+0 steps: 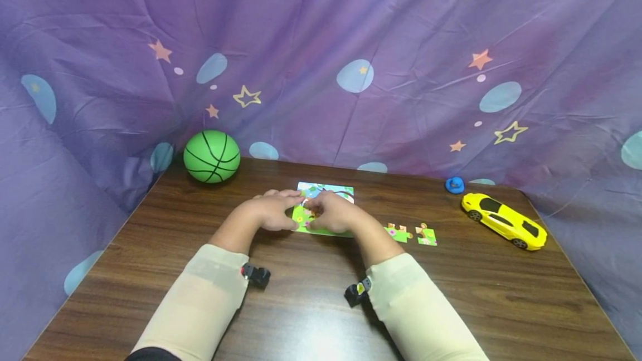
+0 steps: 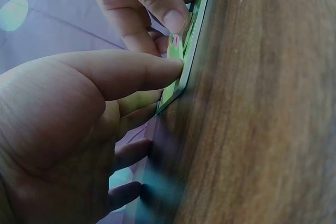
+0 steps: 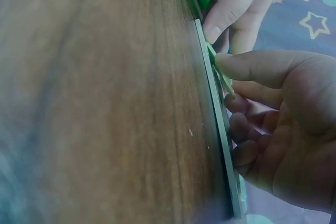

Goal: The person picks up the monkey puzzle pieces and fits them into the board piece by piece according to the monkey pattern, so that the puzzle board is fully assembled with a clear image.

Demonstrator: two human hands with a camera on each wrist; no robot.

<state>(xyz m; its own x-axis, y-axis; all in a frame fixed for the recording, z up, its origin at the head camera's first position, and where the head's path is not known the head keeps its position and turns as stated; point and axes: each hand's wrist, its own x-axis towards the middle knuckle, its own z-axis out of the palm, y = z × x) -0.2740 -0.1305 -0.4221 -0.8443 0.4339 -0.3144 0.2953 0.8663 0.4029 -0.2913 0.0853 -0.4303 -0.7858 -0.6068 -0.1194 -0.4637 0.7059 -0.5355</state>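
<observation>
A jigsaw puzzle (image 1: 326, 187) with a green and blue picture lies mid-table, partly covered by both hands. At its left side, my left hand (image 1: 275, 209) has its thumb and forefinger on a green puzzle piece (image 2: 175, 51) tilted over the board. My right hand (image 1: 335, 211) reaches in from the other side and pinches the same piece (image 3: 227, 81) with thumb and forefinger. The left hand's other fingers stretch past the board's edge (image 2: 195, 51). The right hand's remaining fingers curl loosely above the board (image 3: 220, 124). Part of the piece is hidden by the fingertips.
Right of the puzzle lie loose pieces: one group (image 1: 398, 234) and a single piece (image 1: 427, 235). Farther right are a yellow toy car (image 1: 503, 222) and a small blue hat-shaped object (image 1: 455, 185). A green ball (image 1: 212, 156) sits back left, before a purple curtain (image 1: 301, 71).
</observation>
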